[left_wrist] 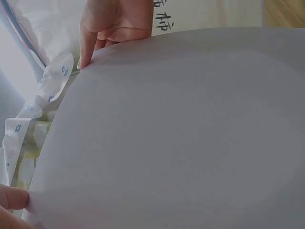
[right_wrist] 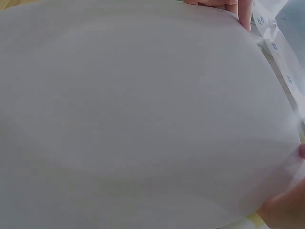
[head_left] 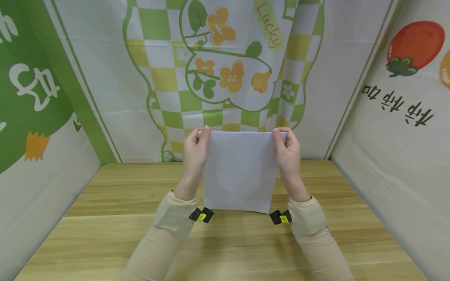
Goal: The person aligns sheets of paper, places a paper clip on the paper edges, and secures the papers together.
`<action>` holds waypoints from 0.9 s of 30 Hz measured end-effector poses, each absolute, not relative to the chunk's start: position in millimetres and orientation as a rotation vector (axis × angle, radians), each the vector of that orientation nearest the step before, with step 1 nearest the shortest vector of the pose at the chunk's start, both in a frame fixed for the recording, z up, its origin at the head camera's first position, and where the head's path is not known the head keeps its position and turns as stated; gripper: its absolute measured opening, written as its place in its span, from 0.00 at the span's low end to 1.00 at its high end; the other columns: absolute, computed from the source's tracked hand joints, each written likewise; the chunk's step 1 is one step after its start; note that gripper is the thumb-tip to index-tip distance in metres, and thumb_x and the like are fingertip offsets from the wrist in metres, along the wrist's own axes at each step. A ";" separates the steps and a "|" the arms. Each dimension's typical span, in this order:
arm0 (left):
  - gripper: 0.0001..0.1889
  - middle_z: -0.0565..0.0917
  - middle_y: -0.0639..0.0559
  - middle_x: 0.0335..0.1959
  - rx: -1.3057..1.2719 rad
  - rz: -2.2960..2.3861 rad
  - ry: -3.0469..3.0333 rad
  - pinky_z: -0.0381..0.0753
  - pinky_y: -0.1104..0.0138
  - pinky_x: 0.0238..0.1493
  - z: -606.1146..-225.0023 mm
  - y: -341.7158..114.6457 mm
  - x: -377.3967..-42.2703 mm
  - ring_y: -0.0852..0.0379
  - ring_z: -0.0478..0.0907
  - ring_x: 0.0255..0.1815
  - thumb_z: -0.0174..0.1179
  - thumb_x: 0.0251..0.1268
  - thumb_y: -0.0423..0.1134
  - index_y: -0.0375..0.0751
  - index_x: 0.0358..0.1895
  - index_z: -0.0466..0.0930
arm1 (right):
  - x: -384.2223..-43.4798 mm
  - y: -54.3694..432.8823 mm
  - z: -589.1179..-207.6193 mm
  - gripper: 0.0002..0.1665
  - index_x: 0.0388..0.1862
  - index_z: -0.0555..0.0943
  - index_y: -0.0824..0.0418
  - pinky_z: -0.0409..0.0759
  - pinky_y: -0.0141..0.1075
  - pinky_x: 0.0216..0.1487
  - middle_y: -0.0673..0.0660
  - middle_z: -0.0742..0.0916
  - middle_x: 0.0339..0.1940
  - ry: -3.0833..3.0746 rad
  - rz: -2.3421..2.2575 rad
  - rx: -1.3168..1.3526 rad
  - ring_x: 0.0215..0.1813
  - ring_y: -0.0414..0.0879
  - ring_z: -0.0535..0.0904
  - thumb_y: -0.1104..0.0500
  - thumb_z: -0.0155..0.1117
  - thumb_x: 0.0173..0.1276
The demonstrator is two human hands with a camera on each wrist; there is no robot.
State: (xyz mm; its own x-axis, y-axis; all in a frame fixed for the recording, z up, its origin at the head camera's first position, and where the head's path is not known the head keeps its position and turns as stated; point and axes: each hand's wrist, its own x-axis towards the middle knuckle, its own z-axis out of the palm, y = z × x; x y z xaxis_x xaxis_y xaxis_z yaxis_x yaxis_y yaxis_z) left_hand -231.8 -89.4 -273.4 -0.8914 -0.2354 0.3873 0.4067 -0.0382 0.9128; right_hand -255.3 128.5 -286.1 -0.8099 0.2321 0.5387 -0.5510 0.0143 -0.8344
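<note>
A plain white sheet of paper (head_left: pixel 240 171) hangs upright between both hands, its lower edge near the tabletop. At its top left corner the left hand (head_left: pixel 195 154) pinches it, thumb on the near face. The right hand (head_left: pixel 289 152) pinches the top right corner in the same way. In the left wrist view the paper (left_wrist: pixel 167 129) fills most of the picture, with the right hand (left_wrist: pixel 116 24) at its far corner. The right wrist view shows the blank paper (right_wrist: pixel 138 114) and part of the right hand (right_wrist: pixel 286 205) at the lower right edge.
Below the arms spreads a wooden table (head_left: pixel 105 234). A green and yellow checked curtain (head_left: pixel 168 78) hangs behind it, and printed cloth walls stand at left (head_left: pixel 38 97) and right (head_left: pixel 397 148). Each sleeve cuff carries a small black device (head_left: pixel 201 215) with a yellow mark.
</note>
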 end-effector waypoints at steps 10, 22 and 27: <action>0.16 0.76 0.53 0.37 -0.163 -2.026 -1.758 0.65 0.68 0.40 -279.8 -87.3 -232.4 0.58 0.69 0.39 0.50 0.72 0.44 0.32 0.43 0.79 | -259.3 125.3 -293.8 0.08 0.37 0.78 0.56 0.60 0.28 0.24 0.45 0.71 0.18 -1.788 1.814 0.300 0.22 0.36 0.64 0.53 0.58 0.70; 0.15 0.68 0.53 0.26 -0.134 -1.983 -1.746 0.60 0.71 0.32 -279.3 -84.3 -232.1 0.61 0.62 0.29 0.49 0.73 0.44 0.35 0.42 0.79 | -256.0 124.2 -290.1 0.11 0.39 0.77 0.62 0.61 0.28 0.25 0.46 0.73 0.19 -1.773 1.822 0.321 0.23 0.37 0.65 0.55 0.57 0.71; 0.17 0.67 0.53 0.25 -0.148 -1.964 -1.749 0.58 0.71 0.28 -276.4 -85.4 -231.3 0.61 0.60 0.26 0.49 0.73 0.47 0.36 0.41 0.80 | -253.7 125.5 -285.9 0.06 0.35 0.77 0.56 0.62 0.28 0.26 0.45 0.74 0.18 -1.764 1.829 0.336 0.24 0.37 0.67 0.55 0.58 0.70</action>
State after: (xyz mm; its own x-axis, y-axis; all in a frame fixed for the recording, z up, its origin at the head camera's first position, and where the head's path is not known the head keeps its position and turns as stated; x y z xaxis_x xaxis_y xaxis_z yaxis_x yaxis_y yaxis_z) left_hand -231.3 -85.4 -276.4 -0.8683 -0.2923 0.4008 0.4318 -0.0479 0.9007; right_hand -253.7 125.5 -285.9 -0.8059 0.2241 0.5480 -0.5557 0.0329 -0.8307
